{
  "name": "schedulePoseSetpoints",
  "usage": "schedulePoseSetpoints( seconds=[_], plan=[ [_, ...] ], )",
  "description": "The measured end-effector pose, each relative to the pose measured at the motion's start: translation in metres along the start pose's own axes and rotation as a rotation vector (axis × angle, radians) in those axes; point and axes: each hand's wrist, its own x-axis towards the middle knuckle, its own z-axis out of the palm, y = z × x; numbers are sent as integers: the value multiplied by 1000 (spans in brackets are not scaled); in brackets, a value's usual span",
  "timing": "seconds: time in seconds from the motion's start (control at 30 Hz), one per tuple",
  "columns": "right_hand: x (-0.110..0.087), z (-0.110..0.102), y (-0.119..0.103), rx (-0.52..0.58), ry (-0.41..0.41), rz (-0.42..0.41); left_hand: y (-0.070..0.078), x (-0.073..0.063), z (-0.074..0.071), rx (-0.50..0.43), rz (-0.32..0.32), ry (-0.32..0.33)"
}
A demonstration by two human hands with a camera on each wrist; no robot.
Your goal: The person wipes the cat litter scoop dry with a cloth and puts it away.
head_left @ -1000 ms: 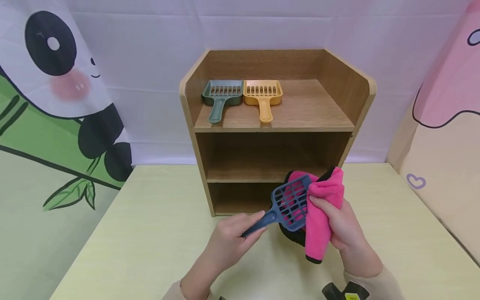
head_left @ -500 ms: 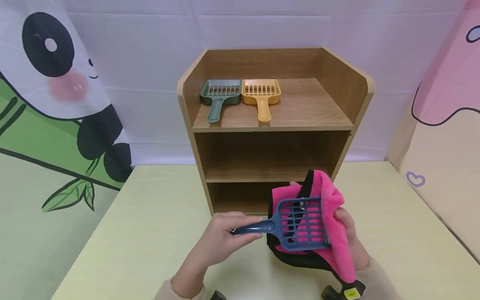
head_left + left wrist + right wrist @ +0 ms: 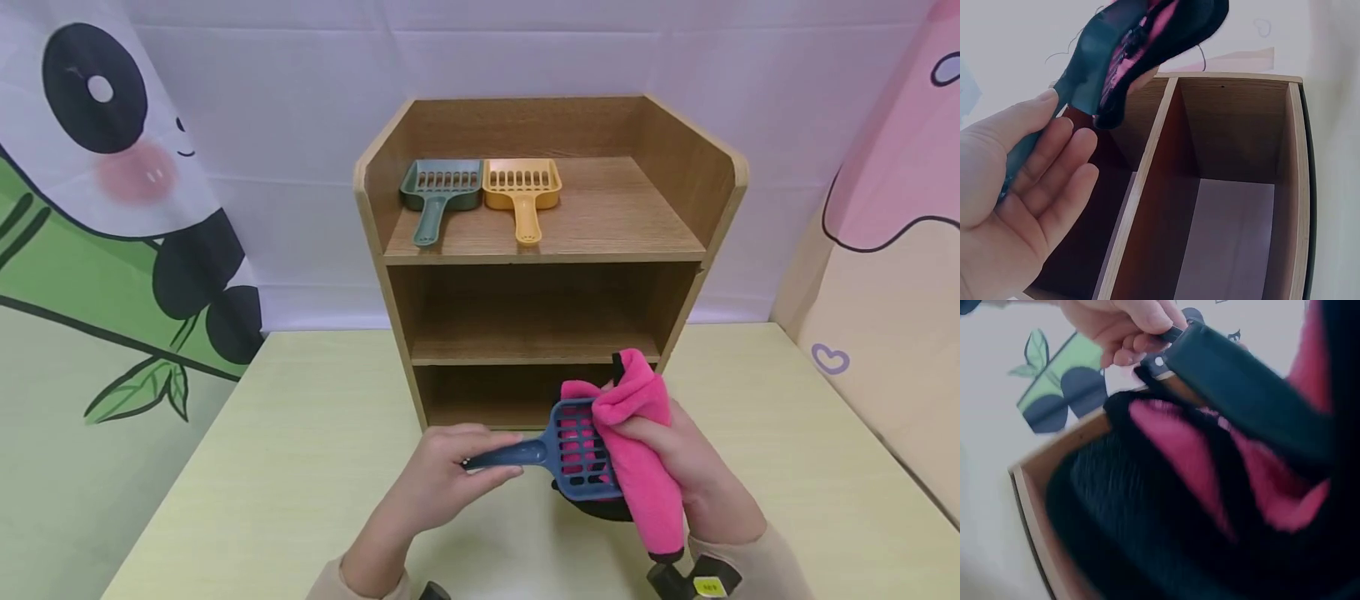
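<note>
In the head view a blue slotted litter scoop (image 3: 551, 452) lies nearly level above the table, its head pointing right. My left hand (image 3: 435, 483) pinches the handle between thumb and fingers. A pink cloth with black edging (image 3: 647, 487) is bunched in my right hand (image 3: 697, 471), folded over the right edge of the scoop's head and also behind it. In the left wrist view the thumb of my left hand (image 3: 1029, 181) lies along the scoop's handle. The right wrist view shows the cloth (image 3: 1172, 444) blurred beneath the scoop (image 3: 1241, 381); that hand's fingers are mostly hidden there.
Behind the hands stands a wooden shelf unit (image 3: 558, 257) on the pale table (image 3: 300, 467). On its top level a green scoop (image 3: 442, 196) and a yellow scoop (image 3: 522, 196) sit side by side at the left. A printed curtain (image 3: 300, 125) hangs behind.
The scoop has turned from tilted up-right to nearly level. The cloth, spread wider behind the scoop half a second ago, is now bunched over its right edge; my right hand has moved left.
</note>
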Motion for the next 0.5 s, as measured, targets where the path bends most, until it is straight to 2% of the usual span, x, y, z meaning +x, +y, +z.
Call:
schedulePoseSetpoints(
  seconds=[0.1,0.17,0.23,0.37,0.5],
  plan=[
    [2,4,1,-205,158,-87,-1,0,2,34,1,1],
    [3,8,0,-283,265,-105,-2,-1,3,56,1,6],
    [3,12,0,-318,353,-102,-2,-1,2,70,5,16],
    [1,18,-3,-269,444,-82,-4,0,-3,96,39,50],
    [-3,17,-10,-81,513,-135,-5,0,-8,105,32,73]
  ],
)
